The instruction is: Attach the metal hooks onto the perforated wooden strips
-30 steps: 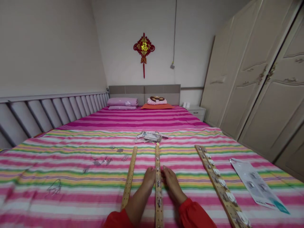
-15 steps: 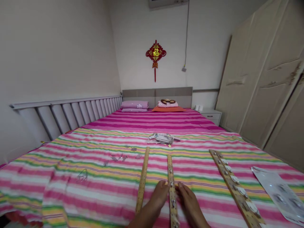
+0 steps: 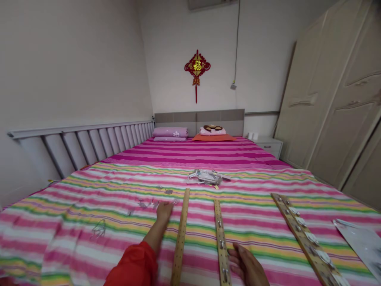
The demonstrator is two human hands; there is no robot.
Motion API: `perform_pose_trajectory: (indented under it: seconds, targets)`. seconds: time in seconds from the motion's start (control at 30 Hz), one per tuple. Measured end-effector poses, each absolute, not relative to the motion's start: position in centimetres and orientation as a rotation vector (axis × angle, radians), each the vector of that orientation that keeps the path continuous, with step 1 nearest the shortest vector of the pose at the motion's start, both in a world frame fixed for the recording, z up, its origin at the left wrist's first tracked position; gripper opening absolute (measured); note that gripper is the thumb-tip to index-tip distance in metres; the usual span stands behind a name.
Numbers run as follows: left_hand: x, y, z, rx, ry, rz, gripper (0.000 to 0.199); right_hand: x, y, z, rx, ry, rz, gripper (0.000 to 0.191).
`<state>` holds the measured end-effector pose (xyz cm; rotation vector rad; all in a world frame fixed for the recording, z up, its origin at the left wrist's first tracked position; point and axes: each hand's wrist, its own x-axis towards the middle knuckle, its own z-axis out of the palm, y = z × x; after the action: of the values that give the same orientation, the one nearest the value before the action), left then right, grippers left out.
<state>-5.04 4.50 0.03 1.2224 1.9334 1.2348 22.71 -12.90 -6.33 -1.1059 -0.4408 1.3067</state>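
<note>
Left hand (image 3: 164, 210) at the bits (image 3: 143, 204), right hand (image 3: 245, 262) beside the middle strip (image 3: 220, 234)

The striped cover (image 3: 74, 254) lies under both hands. Well right of the right hand is the right strip (image 3: 300, 240), its long axis running forward, far end slanting left; white discs and metal pieces line it. The left strip (image 3: 181, 238), between the 2 hands, points forward, far end leaning slightly right. The middle strip, just left of the right hand, also points forward, far end leaning slightly left, with at least 3 clips (image 3: 222, 244) along it.

Farther right of the right hand, a clear pack (image 3: 361, 244) runs out of view, contents too blurred to tell. Packets (image 3: 205, 176) lie heaped ahead of both hands, contents unclear.

The right hand is loosely spread, fingers bent; contact with the strip cannot be told. The left hand is narrow; whether it grips any bits cannot be told.
</note>
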Motion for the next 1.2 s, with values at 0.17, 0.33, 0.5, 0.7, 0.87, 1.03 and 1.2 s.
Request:
perform_pose_trajectory:
  seconds: [0.17,0.33,0.5,0.7,0.87,1.03,1.2]
  targets:
    - [-5.0,6.9,-1.5,1.250,1.957,1.191,0.016,22.7,-12.9,-6.1,-1.108,-0.439,1.294,0.052]
    - [-5.1,7.1,-1.7,1.305,1.946,1.223,0.017,22.5,-12.8,-6.2,-1.122,-0.427,1.275,0.057]
    - [-4.5,4.7,0.7,1.459,1.787,1.325,0.009,22.5,-12.9,-5.5,-1.098,-0.429,1.273,0.053]
    - [-3.5,-3.3,6.1,2.265,1.218,1.438,0.013,22.2,-13.3,-4.1,-1.032,-0.469,1.324,0.044]
    - [-2.9,-10.3,10.1,2.979,0.754,1.439,0.023,21.4,-13.9,-1.0,-1.071,-0.606,1.260,0.040]
    - [-1.9,-13.8,11.1,3.078,0.736,1.603,0.025,20.2,-16.0,4.6,-1.069,-0.871,1.097,0.040]
    - [0.1,-15.8,8.9,2.817,1.016,1.862,0.023,18.3,-19.0,6.5,-1.027,-0.912,1.143,0.035]
